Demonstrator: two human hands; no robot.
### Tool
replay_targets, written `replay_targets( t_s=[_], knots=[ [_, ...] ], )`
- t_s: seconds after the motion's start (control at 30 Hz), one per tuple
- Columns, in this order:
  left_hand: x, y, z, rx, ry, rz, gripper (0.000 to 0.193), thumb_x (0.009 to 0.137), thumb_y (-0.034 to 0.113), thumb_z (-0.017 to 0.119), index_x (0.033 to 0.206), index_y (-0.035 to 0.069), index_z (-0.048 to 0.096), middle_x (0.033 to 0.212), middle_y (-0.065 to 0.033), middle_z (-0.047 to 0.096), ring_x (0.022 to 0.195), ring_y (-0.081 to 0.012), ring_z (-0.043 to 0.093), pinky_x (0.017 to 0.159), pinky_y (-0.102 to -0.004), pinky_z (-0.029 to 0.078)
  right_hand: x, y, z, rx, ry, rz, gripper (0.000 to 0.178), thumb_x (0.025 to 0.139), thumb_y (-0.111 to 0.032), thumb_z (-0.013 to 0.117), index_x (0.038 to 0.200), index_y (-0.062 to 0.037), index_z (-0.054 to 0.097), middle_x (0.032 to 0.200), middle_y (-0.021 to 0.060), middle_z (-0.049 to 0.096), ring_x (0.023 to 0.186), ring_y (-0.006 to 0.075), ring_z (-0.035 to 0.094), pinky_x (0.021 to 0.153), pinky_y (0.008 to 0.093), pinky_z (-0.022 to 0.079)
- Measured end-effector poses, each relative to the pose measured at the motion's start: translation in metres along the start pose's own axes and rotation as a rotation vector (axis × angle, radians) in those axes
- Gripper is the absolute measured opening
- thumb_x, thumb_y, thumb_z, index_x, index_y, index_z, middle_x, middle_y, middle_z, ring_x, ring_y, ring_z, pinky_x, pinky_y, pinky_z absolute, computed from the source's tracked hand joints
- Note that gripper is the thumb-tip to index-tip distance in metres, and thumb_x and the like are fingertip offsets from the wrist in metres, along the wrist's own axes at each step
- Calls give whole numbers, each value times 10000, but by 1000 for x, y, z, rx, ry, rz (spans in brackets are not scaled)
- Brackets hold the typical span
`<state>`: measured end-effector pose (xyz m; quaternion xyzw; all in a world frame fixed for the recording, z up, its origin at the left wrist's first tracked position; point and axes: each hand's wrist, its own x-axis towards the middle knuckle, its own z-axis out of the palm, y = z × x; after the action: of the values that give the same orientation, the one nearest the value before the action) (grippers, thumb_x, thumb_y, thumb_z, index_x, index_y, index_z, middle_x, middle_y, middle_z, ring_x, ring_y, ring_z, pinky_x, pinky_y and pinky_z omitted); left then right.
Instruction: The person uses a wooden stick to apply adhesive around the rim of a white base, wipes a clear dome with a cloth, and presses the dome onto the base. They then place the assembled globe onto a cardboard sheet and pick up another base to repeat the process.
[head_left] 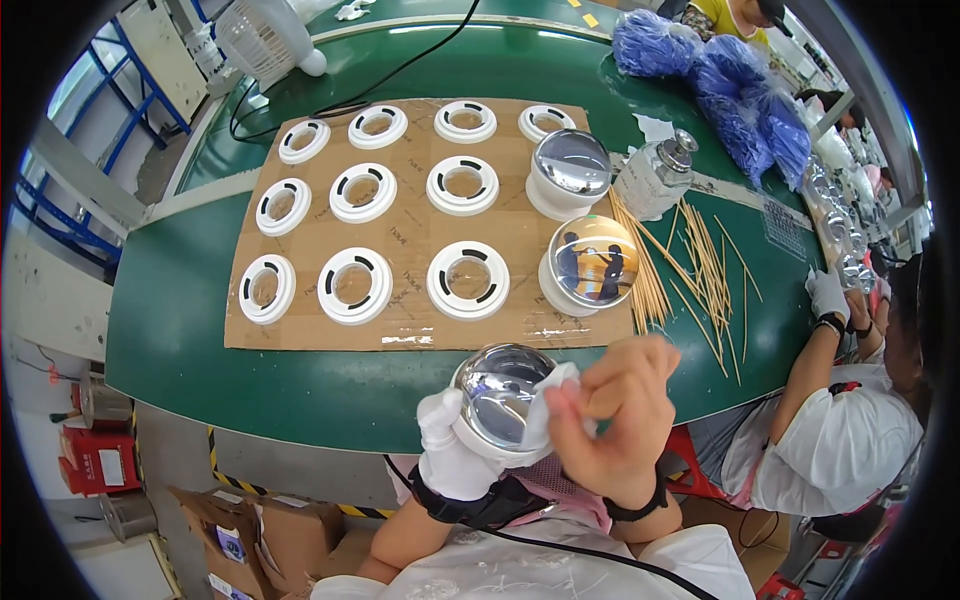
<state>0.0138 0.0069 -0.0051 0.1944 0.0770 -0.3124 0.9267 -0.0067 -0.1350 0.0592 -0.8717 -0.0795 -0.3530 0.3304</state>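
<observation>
My left hand (448, 446), in a white glove, is closed round a white-based glass dome (490, 380) with a shiny, mirror-like top, held at the table's front edge. My bare right hand (618, 420) pinches a white wipe (545, 408) against the right side of that dome. A second dome (592, 262), with an orange picture of two dark figures inside, stands beyond on the cardboard. Behind it sits another mirror-topped dome (570, 165). Rows of white rings (355, 286) with dark strips lie flat to the left of these.
A cardboard sheet (410, 225) covers the middle of the green table (190, 340). Thin wooden sticks (705, 275) and a glass bottle (655, 180) with a metal top lie right of it. Blue plastic-wrapped bundles (745, 90), a white fan (265, 40) and a black cable are farther back. A co-worker (840, 420) sits at right.
</observation>
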Motion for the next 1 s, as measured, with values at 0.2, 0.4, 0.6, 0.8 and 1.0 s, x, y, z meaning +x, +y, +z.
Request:
replay_targets(
  t_s=[0.2,0.4,0.6,0.8,1.0],
  knots=[
    [2,0,8,109,2,6,670,814,372,591,1317,-25,391,1260,-201,517,1130,-320,542,978,-429,441,-7,-13,-2,14,-125,-233,319,624,-29,749,687,-137,455,703,0,512,672,223,464,696,353,290],
    [3,-3,9,133,136,25,788,761,587,534,1253,-27,479,1188,-191,575,1039,-295,586,904,-412,490,-10,6,-2,55,-5,29,315,647,40,702,711,-97,426,747,65,507,672,238,448,638,363,335],
    [5,1,20,366,-32,44,773,763,552,549,1255,-38,465,1169,-183,575,1035,-290,583,912,-408,481,-10,-7,-2,30,-83,-211,332,643,19,727,735,-114,437,759,44,507,686,245,452,609,353,362],
    [3,2,9,-46,-39,-30,651,735,321,657,1242,-2,408,1174,-162,546,1071,-271,566,932,-384,459,-9,7,-1,142,-56,-63,348,642,11,736,754,-116,432,751,41,511,682,246,451,618,363,357],
    [3,3,19,115,-42,-29,714,677,310,658,1249,-31,398,1179,-195,540,1062,-284,571,946,-388,460,0,-4,-4,39,-72,-203,346,629,-19,771,686,-133,448,710,31,507,672,215,449,614,358,328]
  ],
)
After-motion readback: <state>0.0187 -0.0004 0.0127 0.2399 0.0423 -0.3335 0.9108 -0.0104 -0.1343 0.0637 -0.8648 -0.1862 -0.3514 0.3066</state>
